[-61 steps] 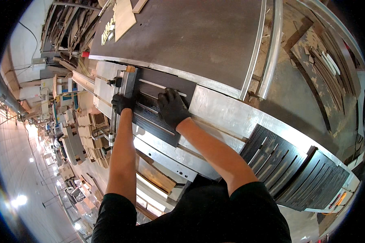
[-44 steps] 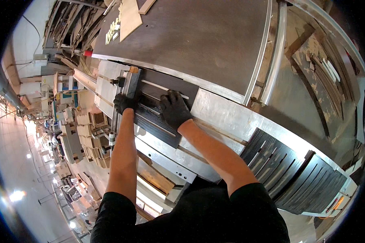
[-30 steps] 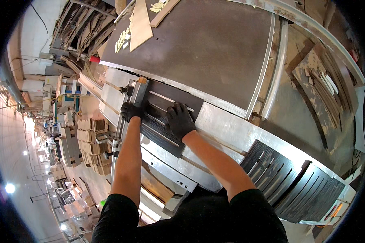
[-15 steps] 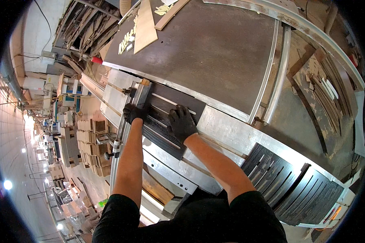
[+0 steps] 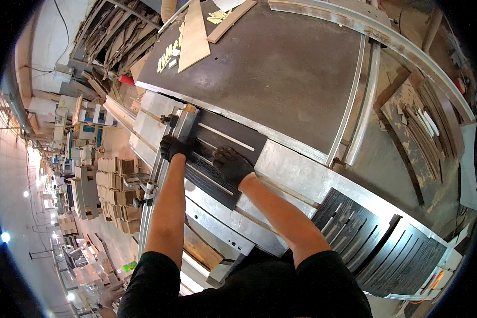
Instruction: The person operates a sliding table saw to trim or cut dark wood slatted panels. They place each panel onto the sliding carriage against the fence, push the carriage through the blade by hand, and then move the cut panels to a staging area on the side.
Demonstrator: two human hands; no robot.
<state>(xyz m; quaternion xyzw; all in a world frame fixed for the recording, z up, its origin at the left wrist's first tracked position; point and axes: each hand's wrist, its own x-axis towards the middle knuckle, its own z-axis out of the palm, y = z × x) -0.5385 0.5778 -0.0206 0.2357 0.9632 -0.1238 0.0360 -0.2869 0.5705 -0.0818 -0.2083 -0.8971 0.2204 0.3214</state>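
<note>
A black board (image 5: 252, 139) with long pale slots lies on the metal sliding table (image 5: 286, 159) of the saw bench, its left end against a metal fence (image 5: 181, 127). My left hand (image 5: 173, 149), in a black glove, is closed over the fence beside the board's left end; its fingertips are partly hidden. On the middle of the board rests my right hand (image 5: 231, 166), also gloved, palm down with its fingers slightly bent and part of the slots covered.
More black slotted boards (image 5: 403, 254) lie at the lower right. Pale wood strips (image 5: 195, 42) and small yellowish pieces (image 5: 167, 57) sit on the dark bench top (image 5: 281, 69). Stacked wood parts (image 5: 114, 185) stand on the floor at left; a curved metal rail (image 5: 365, 127) borders the bench.
My right hand has slid slightly left and nearer to me over the board, with its fingers more bent. The left hand stays at the fence. The view has shifted a little.
</note>
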